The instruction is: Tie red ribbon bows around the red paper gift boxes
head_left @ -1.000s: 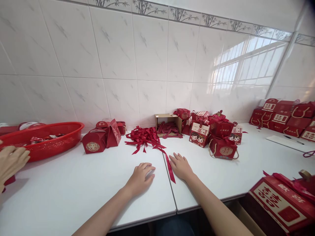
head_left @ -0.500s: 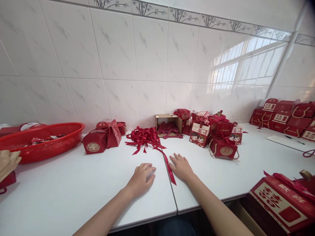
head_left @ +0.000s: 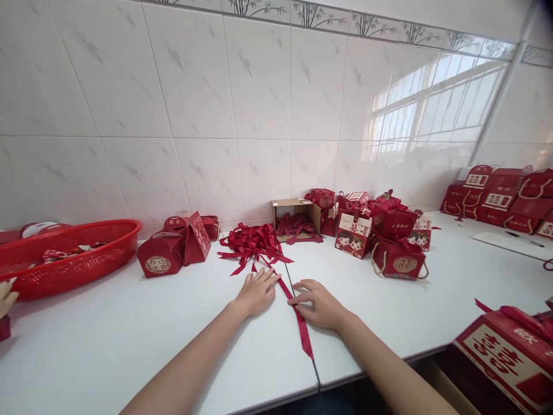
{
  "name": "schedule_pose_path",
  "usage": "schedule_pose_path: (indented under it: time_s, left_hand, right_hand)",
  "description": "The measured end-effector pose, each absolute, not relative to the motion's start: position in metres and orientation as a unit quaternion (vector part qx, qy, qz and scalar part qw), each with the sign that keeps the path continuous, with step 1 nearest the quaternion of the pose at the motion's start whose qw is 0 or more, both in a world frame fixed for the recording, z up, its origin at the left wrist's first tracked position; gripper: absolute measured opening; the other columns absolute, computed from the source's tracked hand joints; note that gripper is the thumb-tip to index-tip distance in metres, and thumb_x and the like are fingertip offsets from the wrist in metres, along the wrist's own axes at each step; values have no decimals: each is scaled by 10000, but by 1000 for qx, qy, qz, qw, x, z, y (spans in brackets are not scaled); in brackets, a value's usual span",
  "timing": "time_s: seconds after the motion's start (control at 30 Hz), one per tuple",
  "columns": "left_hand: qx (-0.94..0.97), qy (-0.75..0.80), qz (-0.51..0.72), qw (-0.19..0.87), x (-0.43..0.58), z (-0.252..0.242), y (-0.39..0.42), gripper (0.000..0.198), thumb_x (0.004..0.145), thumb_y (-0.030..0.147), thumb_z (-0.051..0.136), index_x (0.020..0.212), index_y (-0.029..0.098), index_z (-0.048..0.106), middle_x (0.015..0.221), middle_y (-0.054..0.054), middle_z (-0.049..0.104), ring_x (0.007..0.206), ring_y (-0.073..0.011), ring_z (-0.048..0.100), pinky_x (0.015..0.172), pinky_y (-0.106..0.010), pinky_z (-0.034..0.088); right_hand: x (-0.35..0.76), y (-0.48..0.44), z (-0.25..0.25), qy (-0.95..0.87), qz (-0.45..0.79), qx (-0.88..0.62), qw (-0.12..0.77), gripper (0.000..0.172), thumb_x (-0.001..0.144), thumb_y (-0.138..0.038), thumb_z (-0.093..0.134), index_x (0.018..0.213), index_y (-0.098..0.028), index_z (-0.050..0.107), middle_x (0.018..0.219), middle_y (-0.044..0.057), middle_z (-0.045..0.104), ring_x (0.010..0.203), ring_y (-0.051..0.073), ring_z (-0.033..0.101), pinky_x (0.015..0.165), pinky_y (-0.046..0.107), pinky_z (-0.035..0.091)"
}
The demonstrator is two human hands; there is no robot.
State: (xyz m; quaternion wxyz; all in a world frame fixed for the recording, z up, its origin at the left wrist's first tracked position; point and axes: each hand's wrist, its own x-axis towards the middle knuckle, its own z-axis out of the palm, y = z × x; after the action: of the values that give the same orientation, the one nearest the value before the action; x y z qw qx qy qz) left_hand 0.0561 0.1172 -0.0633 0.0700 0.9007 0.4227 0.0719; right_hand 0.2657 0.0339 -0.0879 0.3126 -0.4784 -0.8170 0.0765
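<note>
A flat strip of dark red ribbon [head_left: 302,327] lies across the table along the seam, its pointed end towards me. My left hand [head_left: 258,293] rests palm down on the table, fingers stretched out, with the fingertips at the ribbon's far part. On the ribbon's right side is my right hand [head_left: 320,303], its fingers apart and a fingertip touching the strip. Beyond both hands lies a tangled heap of red ribbons [head_left: 253,241]. An open cardboard box [head_left: 317,216] on its side behind it holds more dark red ribbons.
Red gift boxes [head_left: 161,255] stand left of the heap, beside a red plastic basket [head_left: 86,276]. More decorated boxes [head_left: 354,233] are grouped to the right. A larger red box [head_left: 505,357] is near the right front edge. Another person's hand [head_left: 6,297] shows at far left.
My left hand has moved forward and right to the ribbon. My right hand has come back towards me, and the ribbon's end now lies nearer the front edge. The view has shifted slightly.
</note>
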Motion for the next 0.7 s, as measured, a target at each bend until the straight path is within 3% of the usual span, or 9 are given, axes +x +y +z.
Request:
schedule_pose_path:
  time_s: [0.13, 0.33, 0.5, 0.7]
  left_hand:
    - [863, 495, 85, 49, 50, -66, 135, 496, 928, 461, 242, 1360, 328, 446, 1479, -25, 387, 1394, -333, 230, 1079, -598, 165]
    - [782, 613, 112, 17, 26, -66, 152, 513, 913, 466, 240, 1310, 289, 512, 1421, -114, 436, 1321, -372, 314, 1023, -599, 212]
    - [749, 651, 123, 11, 20, -69, 157, 515, 896, 487, 261, 1298, 297, 520, 1366, -116, 475, 1267, -358, 375, 1009, -555, 257]
    - [731, 670, 128, 8, 19, -74, 161, 534, 891, 499, 255, 1310, 284, 509, 1399, -122, 440, 1318, -361, 311, 1018, -567, 245]
  right_hand:
    - [265, 39, -93, -787, 114, -493, 353, 197, 808, -255, 590, 907, -302, 754, 1125, 61, 641, 1083, 237, 547, 972, 399, 406]
    - [267, 42, -90, -694, 190, -527, 451, 105, 776, -226, 567, 757, -245, 669, 959, 27, 661, 938, 208, 589, 852, 340, 455]
    - [277, 51, -92, -549, 152, -613, 548, 192, 855, -343, 417, 771, -213, 532, 768, 29, 608, 719, 199, 574, 666, 319, 452]
    - [310, 61, -99, -324, 79, -685, 647, 217, 857, -411, 349, 840, -220, 451, 773, 29, 576, 694, 200, 573, 644, 315, 435]
